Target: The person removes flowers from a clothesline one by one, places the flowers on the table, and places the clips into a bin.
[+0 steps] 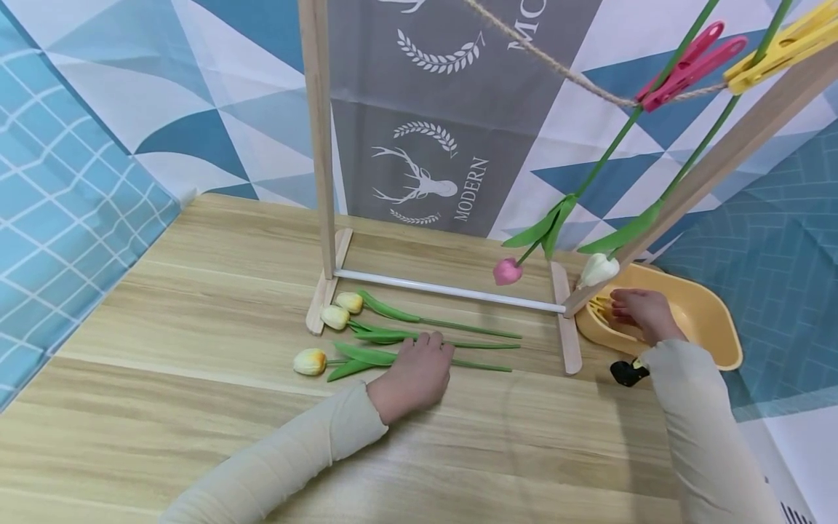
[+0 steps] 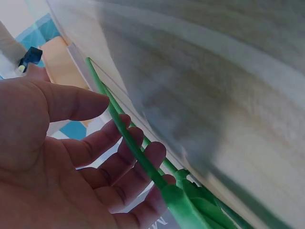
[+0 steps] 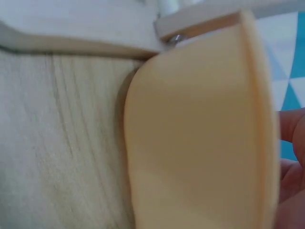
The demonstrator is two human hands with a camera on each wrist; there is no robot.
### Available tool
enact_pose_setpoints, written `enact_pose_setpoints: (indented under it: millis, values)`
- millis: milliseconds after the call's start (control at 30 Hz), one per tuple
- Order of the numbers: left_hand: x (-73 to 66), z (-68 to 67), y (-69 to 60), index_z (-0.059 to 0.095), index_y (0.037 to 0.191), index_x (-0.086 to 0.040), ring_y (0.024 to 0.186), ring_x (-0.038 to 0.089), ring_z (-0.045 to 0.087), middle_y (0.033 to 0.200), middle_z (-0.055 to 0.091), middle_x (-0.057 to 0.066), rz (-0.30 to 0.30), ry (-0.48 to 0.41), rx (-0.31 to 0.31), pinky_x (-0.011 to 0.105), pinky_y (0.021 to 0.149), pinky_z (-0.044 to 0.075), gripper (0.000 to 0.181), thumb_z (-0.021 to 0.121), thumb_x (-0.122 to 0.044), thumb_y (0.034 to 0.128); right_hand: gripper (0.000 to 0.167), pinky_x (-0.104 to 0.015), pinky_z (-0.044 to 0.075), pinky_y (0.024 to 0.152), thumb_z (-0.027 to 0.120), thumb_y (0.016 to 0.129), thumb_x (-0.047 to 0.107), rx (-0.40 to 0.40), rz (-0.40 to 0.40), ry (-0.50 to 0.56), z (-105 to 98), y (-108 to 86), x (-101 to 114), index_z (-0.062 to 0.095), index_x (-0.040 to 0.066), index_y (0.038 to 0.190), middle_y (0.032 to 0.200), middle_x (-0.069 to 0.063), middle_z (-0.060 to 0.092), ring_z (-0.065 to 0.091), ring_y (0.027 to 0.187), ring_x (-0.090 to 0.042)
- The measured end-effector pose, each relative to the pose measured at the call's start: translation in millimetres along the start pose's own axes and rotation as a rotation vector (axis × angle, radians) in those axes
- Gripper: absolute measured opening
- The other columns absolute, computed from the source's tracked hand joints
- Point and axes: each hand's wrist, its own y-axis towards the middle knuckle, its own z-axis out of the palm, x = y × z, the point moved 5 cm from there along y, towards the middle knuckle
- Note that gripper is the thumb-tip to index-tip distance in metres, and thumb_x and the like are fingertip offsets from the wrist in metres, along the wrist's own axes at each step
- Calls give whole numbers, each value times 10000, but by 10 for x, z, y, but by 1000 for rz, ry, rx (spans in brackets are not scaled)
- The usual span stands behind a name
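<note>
Three yellow-white tulips lie on the table, the nearest one [image 1: 310, 362] under my left hand [image 1: 419, 371]. In the left wrist view its green stem [image 2: 138, 155] runs between the thumb and curled fingertips of my left hand [image 2: 81, 152]. My right hand [image 1: 644, 313] is over the near left part of an orange basin [image 1: 710, 316], beside yellow clothespins [image 1: 599, 309], with its fingers loosely bent. In the right wrist view the basin's outer wall [image 3: 195, 133] hides part of my right hand [image 3: 291, 181]; whether it touches a clothespin is hidden.
A wooden frame [image 1: 318, 145] with a white bottom rod [image 1: 452, 291] stands behind the tulips. From its rope [image 1: 563, 69] hang a pink tulip [image 1: 507, 271] on a red clothespin [image 1: 694, 69] and a white tulip [image 1: 599, 270] on a yellow one [image 1: 785, 47].
</note>
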Motion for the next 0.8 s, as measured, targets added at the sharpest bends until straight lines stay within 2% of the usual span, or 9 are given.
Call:
enact_pose_setpoints:
  millis: [167, 267, 433, 567, 667, 800]
  values:
    - [11, -48, -14, 575, 1095, -75, 844, 187, 493, 940, 523, 55, -2, -11, -15, 296, 661, 364, 233, 520, -209, 913, 614, -186, 525, 735, 336, 991, 395, -24, -52, -36, 25, -186, 81, 314, -48, 1415, 1325, -219, 428, 569, 833, -21]
    - [11, -62, -17, 574, 1085, -72, 849, 193, 498, 941, 526, 58, -1, -8, -25, 306, 670, 371, 228, 521, -211, 912, 642, -171, 519, 731, 340, 985, 439, -25, -87, -45, 47, -291, 130, 316, -31, 1421, 1400, -256, 371, 568, 890, -53]
    - [4, -59, -15, 573, 1113, -62, 893, 210, 517, 974, 537, 68, 3, -10, -13, 336, 714, 395, 254, 502, -211, 920, 664, -176, 521, 738, 371, 969, 475, -35, -159, -54, 67, -492, 210, 347, -25, 1405, 1287, -201, 469, 599, 872, -27]
    - [18, -58, -24, 576, 1114, -62, 907, 221, 523, 986, 547, 72, 6, -30, -13, 355, 724, 406, 254, 507, -208, 918, 659, -189, 521, 757, 394, 957, 496, -47, -197, -44, 82, -673, 269, 380, -7, 1381, 1120, -22, 547, 605, 863, -13]
    - [42, -66, -39, 581, 1075, -66, 879, 222, 513, 971, 546, 70, 6, -69, -24, 349, 696, 388, 221, 510, -198, 913, 616, -195, 521, 761, 414, 952, 495, -51, -225, -30, 113, -799, 329, 425, 18, 1342, 1005, 99, 582, 617, 860, -17]
    - [78, -81, -49, 577, 969, -92, 830, 207, 484, 917, 530, 55, 5, -147, -38, 331, 657, 363, 135, 491, -181, 915, 532, -196, 523, 751, 451, 939, 497, -64, -259, -10, 174, -951, 410, 501, 69, 1250, 921, 158, 612, 633, 834, -23]
